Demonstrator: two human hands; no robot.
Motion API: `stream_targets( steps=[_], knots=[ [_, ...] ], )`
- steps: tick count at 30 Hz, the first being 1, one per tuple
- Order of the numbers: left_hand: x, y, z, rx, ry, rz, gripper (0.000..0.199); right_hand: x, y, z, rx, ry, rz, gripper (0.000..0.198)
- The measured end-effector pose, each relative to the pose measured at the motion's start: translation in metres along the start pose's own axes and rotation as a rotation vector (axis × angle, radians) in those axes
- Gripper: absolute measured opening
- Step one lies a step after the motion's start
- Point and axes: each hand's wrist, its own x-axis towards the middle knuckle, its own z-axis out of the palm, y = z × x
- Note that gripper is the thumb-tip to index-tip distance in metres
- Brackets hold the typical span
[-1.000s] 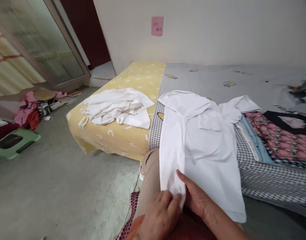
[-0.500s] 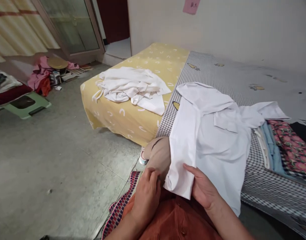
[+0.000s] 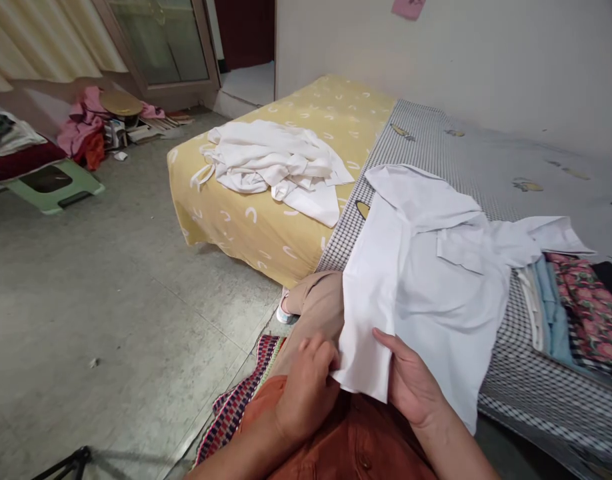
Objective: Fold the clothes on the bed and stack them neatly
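Observation:
A white shirt (image 3: pixel 451 293) lies spread over the checked bedding and my lap, one side folded inward and a short sleeve reaching to the right. My right hand (image 3: pixel 413 377) grips the hem of its folded side, thumb on top and fingers underneath. At the left corner of that same hem, my left hand (image 3: pixel 311 383) has its fingers curled in and pinched against the cloth edge. Farther off, a crumpled heap of white clothes (image 3: pixel 276 163) rests on the yellow bedding (image 3: pixel 226 230).
Folded clothes (image 3: pixel 589 307) are stacked on the checked bedding (image 3: pixel 526 353) at right. A green stool (image 3: pixel 56 190) with clothes on it stands at far left. Pink cloth and odds and ends (image 3: pixel 93 123) lie by the wall. A black stand leg (image 3: pixel 69 463) shows at bottom left.
My left hand has moved right and closed at the shirt's left hem corner, which was curled up and now lies flatter. My right hand keeps its hold. The view has shifted slightly.

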Motion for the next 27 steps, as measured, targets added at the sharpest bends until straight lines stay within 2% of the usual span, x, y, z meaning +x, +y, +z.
stream_targets(
  steps=[4,9,13,18,23,25,27],
  knots=[
    [-0.009,-0.010,-0.005,0.102,0.036,-0.163,0.029,0.004,0.005,0.002,0.018,0.040,-0.062,0.046],
    [-0.014,-0.012,-0.015,0.192,-0.041,-0.283,0.032,0.007,0.013,0.003,-0.082,0.066,-0.070,0.050],
    [-0.014,-0.015,-0.014,0.327,-0.109,-0.217,0.033,0.008,0.022,-0.002,-0.187,0.070,-0.045,0.055],
    [-0.020,-0.023,-0.015,0.470,-0.159,-0.059,0.032,0.011,0.029,-0.009,-0.188,-0.054,-0.039,0.056],
    [-0.020,-0.044,-0.045,0.388,-0.265,0.008,0.030,0.016,0.030,-0.007,-0.192,-0.168,-0.089,0.063],
    [-0.007,-0.055,-0.062,0.351,-0.289,0.067,0.029,0.020,0.030,-0.005,-0.214,-0.167,-0.084,0.062],
    [0.016,-0.058,-0.074,0.384,-0.227,0.104,0.023,0.026,0.032,-0.003,-0.239,-0.148,-0.075,0.062]
  ],
)
